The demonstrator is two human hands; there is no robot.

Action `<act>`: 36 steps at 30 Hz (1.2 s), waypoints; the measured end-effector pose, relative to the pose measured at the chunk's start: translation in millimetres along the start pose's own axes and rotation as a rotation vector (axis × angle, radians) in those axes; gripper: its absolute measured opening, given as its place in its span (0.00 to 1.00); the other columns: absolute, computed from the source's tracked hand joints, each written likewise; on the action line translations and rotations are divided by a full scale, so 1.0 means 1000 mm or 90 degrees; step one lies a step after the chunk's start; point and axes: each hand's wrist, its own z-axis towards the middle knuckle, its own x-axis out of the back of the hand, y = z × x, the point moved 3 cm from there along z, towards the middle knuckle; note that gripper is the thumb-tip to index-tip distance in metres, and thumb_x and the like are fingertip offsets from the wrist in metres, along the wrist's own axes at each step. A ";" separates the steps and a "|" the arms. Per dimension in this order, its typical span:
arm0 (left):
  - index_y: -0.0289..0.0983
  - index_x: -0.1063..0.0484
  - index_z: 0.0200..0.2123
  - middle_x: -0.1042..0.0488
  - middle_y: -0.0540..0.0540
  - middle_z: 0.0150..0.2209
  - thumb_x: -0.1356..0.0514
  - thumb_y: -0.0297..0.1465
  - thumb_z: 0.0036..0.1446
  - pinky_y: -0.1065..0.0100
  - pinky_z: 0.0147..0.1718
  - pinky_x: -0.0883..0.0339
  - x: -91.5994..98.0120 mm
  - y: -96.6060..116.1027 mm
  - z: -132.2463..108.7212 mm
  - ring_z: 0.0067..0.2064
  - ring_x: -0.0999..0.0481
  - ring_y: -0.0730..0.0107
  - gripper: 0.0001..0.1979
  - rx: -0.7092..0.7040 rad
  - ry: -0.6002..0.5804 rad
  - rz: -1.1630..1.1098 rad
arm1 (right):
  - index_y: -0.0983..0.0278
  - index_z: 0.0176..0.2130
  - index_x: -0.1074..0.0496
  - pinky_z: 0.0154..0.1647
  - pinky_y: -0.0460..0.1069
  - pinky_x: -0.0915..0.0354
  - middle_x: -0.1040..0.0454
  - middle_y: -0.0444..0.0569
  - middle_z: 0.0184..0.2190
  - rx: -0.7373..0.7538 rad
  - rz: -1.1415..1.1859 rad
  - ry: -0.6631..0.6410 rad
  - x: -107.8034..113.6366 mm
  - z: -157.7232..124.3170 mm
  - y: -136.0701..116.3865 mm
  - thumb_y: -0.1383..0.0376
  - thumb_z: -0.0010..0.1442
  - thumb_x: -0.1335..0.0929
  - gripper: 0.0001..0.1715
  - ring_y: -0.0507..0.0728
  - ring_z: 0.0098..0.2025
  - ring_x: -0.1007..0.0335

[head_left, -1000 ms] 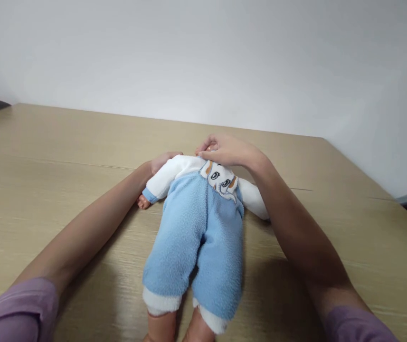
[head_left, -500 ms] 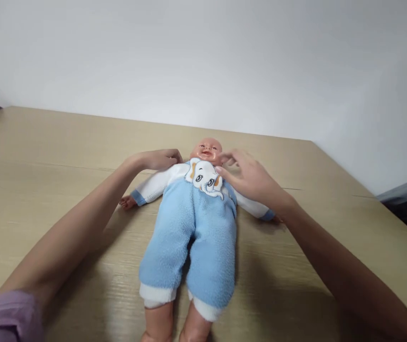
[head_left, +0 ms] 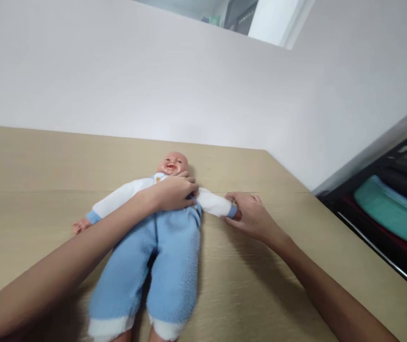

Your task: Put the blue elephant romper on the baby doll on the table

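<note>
A baby doll (head_left: 173,259) lies on its back in a light blue and white fleece outfit, head away from me. My left hand (head_left: 176,191) reaches across its chest, covering most of the elephant face on the front. Its fingers curl round the outfit at the shoulder on the right side of the view. Out at the end of that same arm, my right hand (head_left: 249,214) has thumb and fingers closed round the blue sleeve cuff (head_left: 232,211) and the doll's hand. The white sleeve (head_left: 212,202) stretches between my two hands. The doll's other arm (head_left: 112,199) is spread to the left.
The doll rests on a light wooden table (head_left: 28,161), whose far edge borders a pale wall (head_left: 118,71). At the right, beyond the table's side edge, a black rack (head_left: 377,223) holds folded cloth, including a turquoise piece (head_left: 392,213). An opening shows high in the wall.
My left hand has crossed from one shoulder of the doll to the other. My right hand has left the chest area and closed on the cuff. The view has swung to the right.
</note>
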 end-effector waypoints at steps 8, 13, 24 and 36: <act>0.39 0.27 0.51 0.21 0.40 0.43 0.52 0.41 0.78 0.60 0.44 0.34 -0.014 -0.004 -0.008 0.45 0.22 0.55 0.17 -0.100 0.110 -0.136 | 0.61 0.48 0.26 0.47 0.59 0.26 0.19 0.54 0.46 -0.280 0.280 0.085 -0.017 0.000 0.032 0.48 0.42 0.15 0.40 0.64 0.45 0.20; 0.39 0.28 0.50 0.20 0.41 0.45 0.52 0.43 0.79 0.61 0.46 0.34 -0.012 0.000 -0.010 0.46 0.22 0.57 0.18 -0.126 0.167 -0.147 | 0.60 0.46 0.26 0.52 0.58 0.24 0.18 0.53 0.48 -0.282 0.633 0.072 -0.009 0.004 0.015 0.55 0.41 0.14 0.37 0.63 0.48 0.19; 0.45 0.22 0.53 0.19 0.44 0.37 0.56 0.36 0.79 0.56 0.43 0.38 -0.015 0.010 -0.028 0.36 0.26 0.61 0.22 -0.255 0.301 0.013 | 0.55 0.48 0.25 0.62 0.64 0.30 0.23 0.53 0.52 0.101 0.290 0.322 -0.025 0.019 -0.061 0.66 0.58 0.24 0.18 0.66 0.57 0.27; 0.37 0.25 0.36 0.24 0.49 0.33 0.34 0.48 0.63 0.65 0.38 0.32 -0.011 -0.008 -0.009 0.36 0.25 0.65 0.19 0.047 0.257 -0.631 | 0.55 0.48 0.27 0.69 0.65 0.37 0.26 0.53 0.55 0.085 0.467 0.208 -0.047 0.011 -0.073 0.59 0.66 0.28 0.10 0.65 0.62 0.30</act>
